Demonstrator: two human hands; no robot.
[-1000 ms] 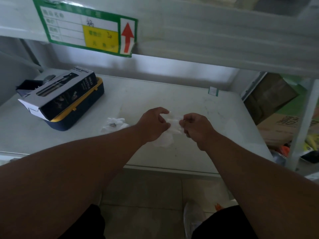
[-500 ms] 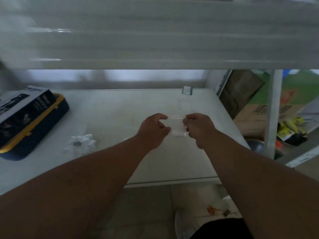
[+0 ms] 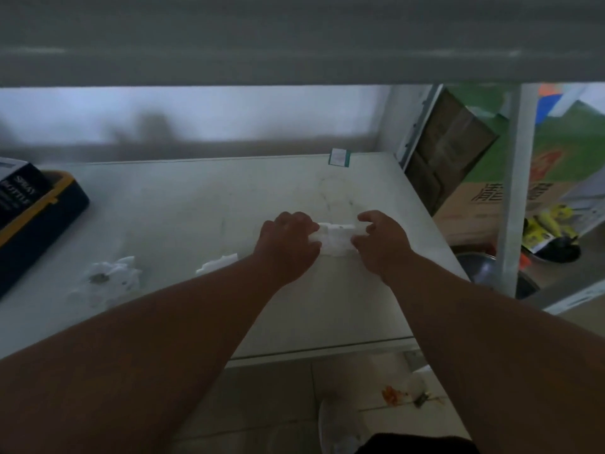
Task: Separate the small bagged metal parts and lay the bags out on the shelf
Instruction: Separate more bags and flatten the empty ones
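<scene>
Pinching bag (image 3: 334, 241) between left hand (image 3: 288, 247); right hand (image 3: 381, 242).

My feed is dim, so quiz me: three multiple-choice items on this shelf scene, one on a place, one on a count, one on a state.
1. Where does the crumpled bag with dark parts lie?
A. left of both hands
B. on the floor
C. on the box

2. How many hands hold the white bags at centre?
A. none
B. one
C. two

3. How is the dark box with the yellow band resting?
A. held in a hand
B. on the shelf at far left
C. hanging from the upper shelf

Answers:
1 A, it sits on the shelf beyond the left forearm.
2 C, the left hand and right hand grip opposite ends.
3 B, it lies on the shelf untouched.
</scene>
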